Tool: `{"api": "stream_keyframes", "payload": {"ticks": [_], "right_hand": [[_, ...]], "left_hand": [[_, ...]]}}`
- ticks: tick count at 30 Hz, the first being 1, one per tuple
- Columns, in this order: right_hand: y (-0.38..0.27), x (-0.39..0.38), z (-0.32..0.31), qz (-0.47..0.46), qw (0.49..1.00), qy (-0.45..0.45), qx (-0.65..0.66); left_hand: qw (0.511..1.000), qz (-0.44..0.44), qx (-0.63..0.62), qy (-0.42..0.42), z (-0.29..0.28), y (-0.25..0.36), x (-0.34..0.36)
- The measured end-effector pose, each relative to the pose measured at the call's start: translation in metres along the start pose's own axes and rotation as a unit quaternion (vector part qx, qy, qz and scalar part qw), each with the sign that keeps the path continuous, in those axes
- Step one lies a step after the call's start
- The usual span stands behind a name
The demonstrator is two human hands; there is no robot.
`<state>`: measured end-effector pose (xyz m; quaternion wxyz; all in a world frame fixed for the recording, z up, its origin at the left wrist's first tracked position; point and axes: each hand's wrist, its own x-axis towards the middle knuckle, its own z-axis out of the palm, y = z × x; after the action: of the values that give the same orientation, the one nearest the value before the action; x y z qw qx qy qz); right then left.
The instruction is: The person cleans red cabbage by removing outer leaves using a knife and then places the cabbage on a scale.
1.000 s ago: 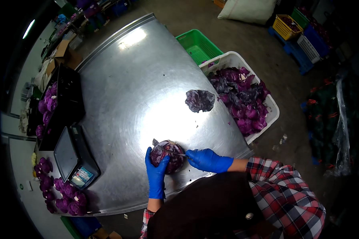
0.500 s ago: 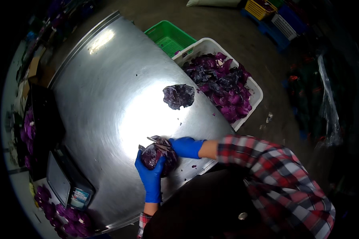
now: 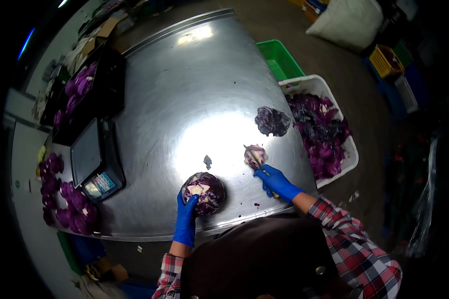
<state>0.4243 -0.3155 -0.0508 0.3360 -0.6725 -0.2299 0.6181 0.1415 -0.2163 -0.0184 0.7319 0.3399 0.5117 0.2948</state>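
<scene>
My left hand, in a blue glove, grips a purple cabbage on the steel table, its thumb near a pale, star-shaped cut face. To its right, my gloved right hand is closed on a knife, with a pale-and-purple cut piece at the blade. A small dark leaf scrap lies just beyond the cabbage. A larger dark outer leaf lies near the table's right edge, above my right hand.
A scale sits at the table's left, beside cabbage heads and a black crate of more heads. Beyond the right edge stand a white bin of leaves and a green basket. Stacked crates and a sack are farther back.
My right hand and knife have moved right, away from the cabbage, with a cut piece. The cabbage now shows a pale star-shaped cut. The whole view has shifted.
</scene>
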Motion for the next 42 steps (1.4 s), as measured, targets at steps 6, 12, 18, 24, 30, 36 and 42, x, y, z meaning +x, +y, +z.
{"api": "stream_keyframes", "payload": {"ticks": [6, 12, 18, 24, 30, 36, 42], "right_hand": [[-0.011, 0.003, -0.005, -0.349, 0.912, 0.057, -0.211], [-0.045, 0.013, 0.016, -0.427, 0.873, 0.036, -0.233], [-0.050, 0.057, -0.020, -0.318, 0.912, 0.066, -0.250], [-0.029, 0.054, -0.016, -0.199, 0.978, 0.059, -0.037], [-0.064, 0.013, 0.000, -0.323, 0.936, -0.007, -0.140], [-0.071, 0.022, -0.006, -0.178, 0.979, 0.012, -0.094], [-0.029, 0.084, -0.040, -0.141, 0.969, 0.159, -0.128]], "left_hand": [[0.962, 0.216, 0.131, -0.103, 0.047, -0.029, 0.036], [0.950, 0.210, 0.194, -0.125, 0.059, -0.035, 0.064], [0.954, 0.169, 0.227, -0.097, 0.079, -0.014, 0.063], [0.944, 0.244, 0.170, -0.143, 0.052, -0.037, 0.061], [0.967, 0.103, 0.180, -0.148, 0.069, 0.013, 0.037], [0.941, 0.196, 0.230, -0.155, 0.063, -0.012, 0.056], [0.957, 0.209, 0.182, -0.087, 0.068, -0.005, 0.035]]}}
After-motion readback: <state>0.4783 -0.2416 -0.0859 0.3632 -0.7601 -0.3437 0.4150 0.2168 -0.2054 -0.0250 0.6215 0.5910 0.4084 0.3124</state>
